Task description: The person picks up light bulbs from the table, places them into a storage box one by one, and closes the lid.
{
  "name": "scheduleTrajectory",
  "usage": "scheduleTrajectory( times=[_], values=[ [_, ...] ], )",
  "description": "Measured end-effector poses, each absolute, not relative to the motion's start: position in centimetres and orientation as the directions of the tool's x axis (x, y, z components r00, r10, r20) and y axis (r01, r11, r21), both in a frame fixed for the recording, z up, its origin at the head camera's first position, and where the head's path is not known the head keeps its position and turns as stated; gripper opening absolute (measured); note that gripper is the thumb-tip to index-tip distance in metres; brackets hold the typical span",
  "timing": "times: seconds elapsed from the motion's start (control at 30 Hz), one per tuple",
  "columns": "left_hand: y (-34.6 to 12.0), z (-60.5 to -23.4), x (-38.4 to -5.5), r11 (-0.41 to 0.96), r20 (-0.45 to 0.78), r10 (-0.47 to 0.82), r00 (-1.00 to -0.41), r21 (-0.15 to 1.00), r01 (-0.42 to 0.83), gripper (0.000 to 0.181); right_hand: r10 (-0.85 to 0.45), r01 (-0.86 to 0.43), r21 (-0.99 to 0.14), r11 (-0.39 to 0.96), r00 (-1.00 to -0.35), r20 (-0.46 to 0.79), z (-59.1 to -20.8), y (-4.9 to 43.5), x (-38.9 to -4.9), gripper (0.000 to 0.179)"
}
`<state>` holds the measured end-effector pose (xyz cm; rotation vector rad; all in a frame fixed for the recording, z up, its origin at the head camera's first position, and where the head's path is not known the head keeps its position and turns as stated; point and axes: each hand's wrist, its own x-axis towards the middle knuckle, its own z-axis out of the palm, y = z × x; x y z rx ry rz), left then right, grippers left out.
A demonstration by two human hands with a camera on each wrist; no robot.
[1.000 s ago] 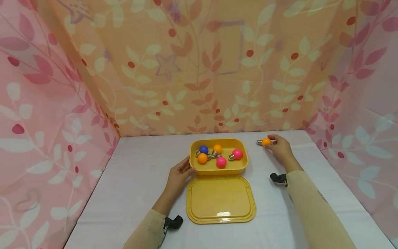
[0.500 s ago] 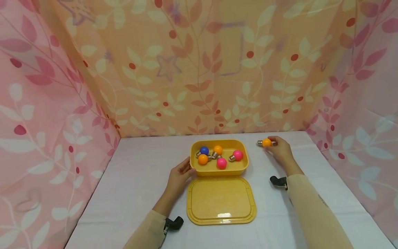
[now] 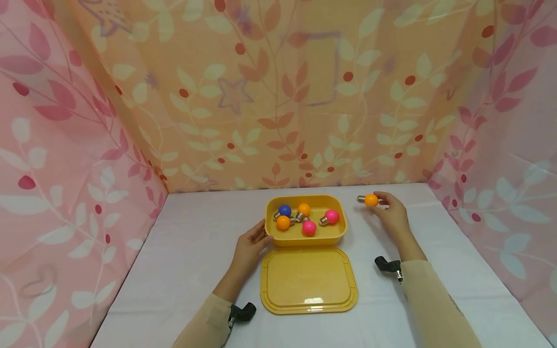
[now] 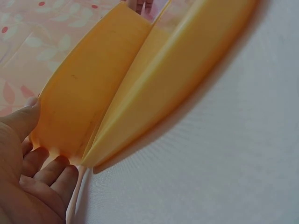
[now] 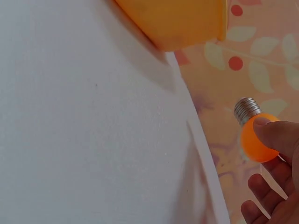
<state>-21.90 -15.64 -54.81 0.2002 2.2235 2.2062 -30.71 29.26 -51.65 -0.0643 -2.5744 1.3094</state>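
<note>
A yellow plastic box [image 3: 339,237] stands uncovered on the white cloth, with several small light bulbs inside: a blue bulb [image 3: 285,210], two orange ones and two pink ones. My left hand [image 3: 250,247] holds the box at its near left corner, thumb and fingers spread around the end wall; the left wrist view shows the fingertips [image 4: 69,177] against it. To the right of the box, my right hand [image 3: 395,217] pinches an orange bulb [image 5: 259,140] by its globe between thumb and fingers. The bulb's metal screw base [image 5: 246,109] points left, towards the box.
The flat yellow lid [image 3: 309,280] lies on the cloth [image 3: 183,270] just in front of the box. Patterned fabric walls [image 3: 278,121] enclose the table at the back and both sides. A black wrist camera [image 3: 387,265] is strapped to each forearm.
My right forearm and wrist have shifted slightly nearer and left, and the orange bulb has moved a little left, still in its pinch. The left hand, box and lid stay put.
</note>
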Motion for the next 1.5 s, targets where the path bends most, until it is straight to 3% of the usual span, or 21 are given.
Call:
scheduleTrajectory(
  times=[0.5,1.1,1.5],
  values=[
    [-15.5,-54.9,-21.9,-0.003,0.104,0.104,-0.989,0.995,0.104,0.064,0.134,-0.173,-0.800,0.574,-0.944,0.301,-49.9,27.6,-28.6,0.057],
    [-15.6,-54.6,-21.6,-0.008,0.107,0.103,-0.989,0.994,0.107,0.066,0.024,-0.196,-0.781,0.592,-0.965,0.260,-47.7,25.4,-27.4,0.062],
    [-15.7,-54.7,-21.8,-0.013,0.097,0.100,-0.990,0.995,0.097,0.063,-0.052,-0.263,-0.774,0.576,-0.957,0.286,-46.3,22.8,-26.4,0.053]
  ],
)
